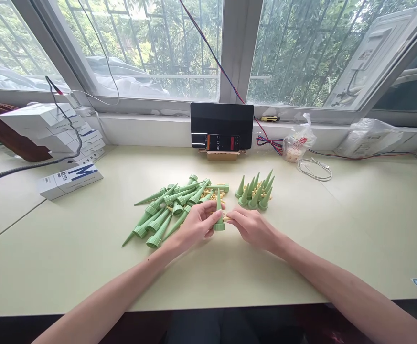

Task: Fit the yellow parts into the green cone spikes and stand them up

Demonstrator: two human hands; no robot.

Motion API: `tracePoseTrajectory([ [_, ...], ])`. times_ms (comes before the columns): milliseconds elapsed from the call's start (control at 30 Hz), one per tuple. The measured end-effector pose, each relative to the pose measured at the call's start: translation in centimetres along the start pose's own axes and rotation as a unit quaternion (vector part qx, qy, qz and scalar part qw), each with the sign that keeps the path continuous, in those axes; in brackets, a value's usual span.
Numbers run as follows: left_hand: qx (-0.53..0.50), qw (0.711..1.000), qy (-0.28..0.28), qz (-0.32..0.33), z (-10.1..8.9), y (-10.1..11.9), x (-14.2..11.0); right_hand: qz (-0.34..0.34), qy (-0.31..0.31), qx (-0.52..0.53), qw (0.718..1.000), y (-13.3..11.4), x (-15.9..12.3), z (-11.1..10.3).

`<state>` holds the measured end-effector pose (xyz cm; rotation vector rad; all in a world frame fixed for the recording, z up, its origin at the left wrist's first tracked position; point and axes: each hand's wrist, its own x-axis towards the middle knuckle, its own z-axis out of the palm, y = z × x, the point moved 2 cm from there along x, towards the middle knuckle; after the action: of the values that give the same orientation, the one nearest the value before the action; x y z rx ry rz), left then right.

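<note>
Resting over a pale tabletop (201, 277), two hands meet at one green plastic spike.
Left of and beyond the left hand (203, 219) sprawls a pile of ribbed-cap spikes (155, 223); beyond the right hand (253, 227), a standing cluster of spikes (253, 201) points up. Between the hands, the left thumb and fingers pinch the held spike (219, 210), long axis near vertical, tip up, cap down; right fingertips pinch a small yellow fitting (227, 218), roughly level, at its side.
</note>
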<state>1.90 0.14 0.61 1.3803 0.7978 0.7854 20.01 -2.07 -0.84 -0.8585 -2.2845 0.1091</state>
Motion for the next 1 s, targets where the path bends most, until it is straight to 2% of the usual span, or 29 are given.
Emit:
tracePoseTrajectory([
  [167, 0.034, 0.999, -0.012, 0.039, -0.25, -0.44, 0.01, 0.08, -0.016, 0.097, 0.992, -0.25, 0.2, 0.2],
  [333, 0.104, 0.991, -0.002, 0.084, -0.38, -0.64, -0.19, 0.172, -0.029, 0.21, 0.962, -0.75, 0.5, 0.03],
  [467, 0.146, 0.984, 0.006, 0.107, -0.3, -0.4, -0.37, 0.251, -0.054, 0.319, 0.912, -0.77, 0.47, -0.03],
  [633, 0.192, 0.973, 0.012, 0.129, -0.29, -0.19, -0.37, 0.332, -0.084, 0.475, 0.811, -0.43, 0.39, 0.52],
  [700, 0.197, 0.971, 0.016, 0.136, -0.27, -0.2, -0.32, 0.341, -0.085, 0.496, 0.794, -0.37, 0.44, 0.66],
  [767, 0.188, 0.973, 0.018, 0.131, -0.24, -0.31, -0.23, 0.334, -0.079, 0.465, 0.816, -0.37, 0.5, 0.65],
  [900, 0.139, 0.985, 0.03, 0.095, -0.23, -0.52, -0.07, 0.254, -0.022, 0.296, 0.92, -0.4, 0.53, 0.29],
  [1000, 0.086, 0.993, 0.039, 0.064, -0.25, -0.35, 0.01, 0.178, 0.016, 0.21, 0.961, -0.31, 0.32, 0.22],
])
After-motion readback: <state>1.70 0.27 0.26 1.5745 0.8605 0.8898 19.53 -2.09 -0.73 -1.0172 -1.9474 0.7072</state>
